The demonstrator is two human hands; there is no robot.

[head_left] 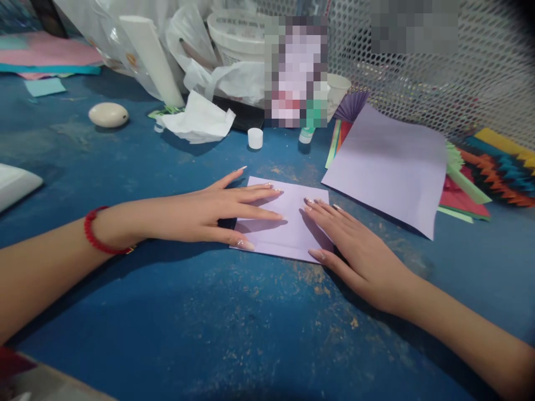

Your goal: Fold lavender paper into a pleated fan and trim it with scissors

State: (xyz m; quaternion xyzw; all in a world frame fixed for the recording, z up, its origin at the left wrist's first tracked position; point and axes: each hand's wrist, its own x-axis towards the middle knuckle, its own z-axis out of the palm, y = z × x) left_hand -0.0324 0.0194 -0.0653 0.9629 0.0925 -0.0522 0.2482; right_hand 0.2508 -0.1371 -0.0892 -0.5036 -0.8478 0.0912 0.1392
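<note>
A small lilac sheet of paper point(292, 209), folded, lies on the worn blue table point(234, 328). My left hand point(217, 214), with a red bead bracelet at the wrist, lies flat on the sheet's left part, fingers stretched out. Pressing flat on the right part is my right hand point(355, 248), its fingers pointing up and left. Both hands hold nothing. A larger lilac sheet point(388, 167) lies to the right, beyond my right hand.
Coloured paper and pleated fans point(497, 164) are stacked at the right. At the back stand a white tub point(238, 36), plastic bags, crumpled tissue point(198, 120), a glue stick point(307, 131), its white cap point(255, 138) and a mesh screen. A beige oval object point(108, 115) sits at left.
</note>
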